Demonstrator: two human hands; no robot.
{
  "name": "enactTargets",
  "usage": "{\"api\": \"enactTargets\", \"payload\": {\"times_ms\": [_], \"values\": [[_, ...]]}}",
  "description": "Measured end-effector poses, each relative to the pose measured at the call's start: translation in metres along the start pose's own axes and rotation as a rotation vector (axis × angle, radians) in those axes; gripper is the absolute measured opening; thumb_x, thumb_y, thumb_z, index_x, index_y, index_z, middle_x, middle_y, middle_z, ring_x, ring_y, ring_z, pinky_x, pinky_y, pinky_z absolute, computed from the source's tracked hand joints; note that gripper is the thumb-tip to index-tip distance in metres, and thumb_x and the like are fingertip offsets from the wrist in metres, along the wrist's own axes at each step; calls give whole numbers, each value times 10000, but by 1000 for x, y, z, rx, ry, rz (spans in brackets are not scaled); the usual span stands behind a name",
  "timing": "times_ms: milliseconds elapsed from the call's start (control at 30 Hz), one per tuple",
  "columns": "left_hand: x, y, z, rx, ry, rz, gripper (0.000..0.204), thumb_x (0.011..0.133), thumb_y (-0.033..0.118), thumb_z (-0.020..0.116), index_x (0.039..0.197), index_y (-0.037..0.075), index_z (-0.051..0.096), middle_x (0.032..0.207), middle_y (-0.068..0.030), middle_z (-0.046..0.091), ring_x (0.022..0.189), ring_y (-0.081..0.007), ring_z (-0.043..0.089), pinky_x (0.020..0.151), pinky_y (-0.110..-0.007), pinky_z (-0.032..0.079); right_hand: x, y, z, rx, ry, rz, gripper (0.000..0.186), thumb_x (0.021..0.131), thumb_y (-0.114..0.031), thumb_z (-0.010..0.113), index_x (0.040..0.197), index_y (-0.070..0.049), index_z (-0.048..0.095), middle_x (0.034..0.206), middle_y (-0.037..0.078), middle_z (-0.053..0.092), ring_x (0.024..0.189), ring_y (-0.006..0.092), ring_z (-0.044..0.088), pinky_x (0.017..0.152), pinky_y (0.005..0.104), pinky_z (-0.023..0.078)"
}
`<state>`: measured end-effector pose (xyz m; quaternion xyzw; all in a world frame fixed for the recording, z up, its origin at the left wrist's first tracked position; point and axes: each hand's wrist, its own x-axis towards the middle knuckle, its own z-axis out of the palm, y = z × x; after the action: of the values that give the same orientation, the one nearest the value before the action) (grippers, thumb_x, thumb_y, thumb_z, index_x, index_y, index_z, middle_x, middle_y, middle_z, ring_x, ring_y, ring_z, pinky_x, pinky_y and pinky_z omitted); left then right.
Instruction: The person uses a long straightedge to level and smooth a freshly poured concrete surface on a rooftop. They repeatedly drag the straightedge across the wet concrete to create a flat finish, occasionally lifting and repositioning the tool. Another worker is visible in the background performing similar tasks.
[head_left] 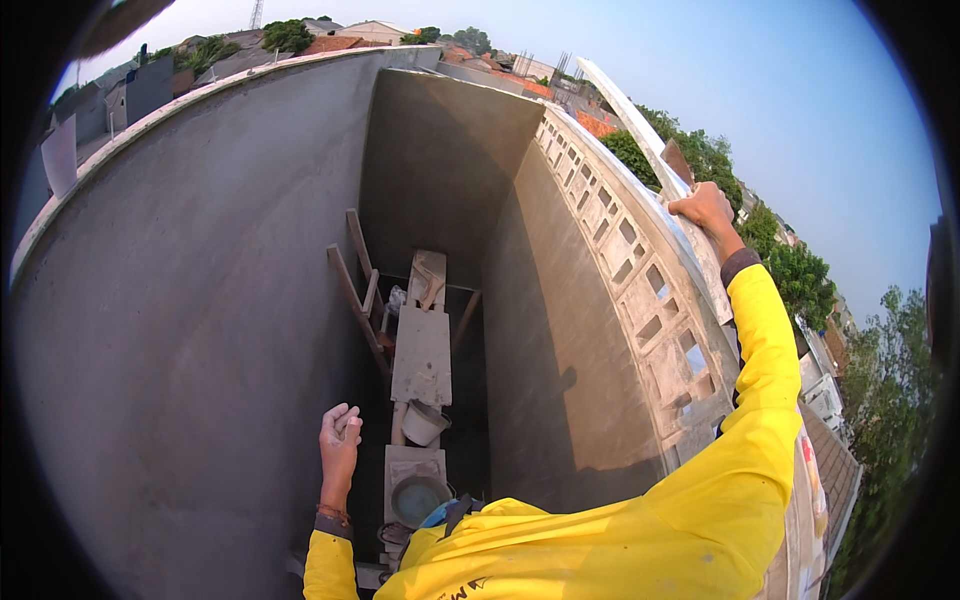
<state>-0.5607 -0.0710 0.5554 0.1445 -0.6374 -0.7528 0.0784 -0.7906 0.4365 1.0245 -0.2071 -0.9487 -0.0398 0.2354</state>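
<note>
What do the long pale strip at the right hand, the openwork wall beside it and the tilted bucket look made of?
Long strip: wood or metal, I can't tell; its straight edges and pale, patchy face fit both.
Openwork wall: likely concrete or cement, matt; blotchy grey-beige faces.
Bucket: probably plastic, dull grey; smooth side, thin rim.

2 containers [424, 427] on scaffold planks [421, 350]

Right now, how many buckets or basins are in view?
2: a pale bucket right of the left hand, and a round basin nearer the picture's lower edge. Others may be hidden.
</note>
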Motion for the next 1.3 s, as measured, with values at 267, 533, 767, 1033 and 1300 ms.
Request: {"api": "enactTargets", "payload": {"times_ms": [267, 533, 767, 1033, 1300], "values": [[-35, -68, -48, 4, 206, -217, 416, 1028, 263, 625, 1379, 61, 529, 1267, -84, 696, 1053, -154, 661, 842, -313, 516, 16, 29, 29, -99, -68, -30, 644, 605, -445, 878, 1090, -34, 773, 1177, 196, 747, 1107, 348, 721, 946, 438, 569], [-49, -104, -64, 64, 270, -281, 398, 1022, 256, 624, 1357, 62, 534, 1184, -58, 702, 990, -150, 664, 813, -309, 501, 28, 47, 76, -105, -128, -29, 630, 595, -447, 892, 1046, -23, 776, 1138, 194, 754, 1072, 349, 726, 908, 445, 572], [-45, -110, -57, 108, 219, -306, 426, 1036, 294, 602, 1385, 70, 508, 1274, -106, 682, 1044, -185, 683, 851, -337, 533, 76, 96, 61, -124, -229, -78, 659, 612, -415, 888, 1081, 29, 760, 1144, 225, 748, 1080, 359, 724, 926, 441, 563], [-57, -119, -51, 83, 232, -361, 418, 1007, 270, 625, 1352, 53, 534, 1192, -86, 701, 994, -172, 683, 835, -315, 509, 98, 147, 69, -91, -236, -131, 658, 592, -363, 931, 1041, 72, 726, 1033, 212, 750, 986, 306, 726, 878, 404, 555], [-72, -129, -63, 137, 230, -407, 396, 1019, 276, 606, 1344, 60, 539, 1188, -87, 699, 986, -174, 690, 831, -325, 519, 95, 186, 102, -36, -192, -202, 698, 584, -387, 950, 1032, 86, 701, 1014, 206, 744, 965, 306, 719, 861, 408, 544]]}}
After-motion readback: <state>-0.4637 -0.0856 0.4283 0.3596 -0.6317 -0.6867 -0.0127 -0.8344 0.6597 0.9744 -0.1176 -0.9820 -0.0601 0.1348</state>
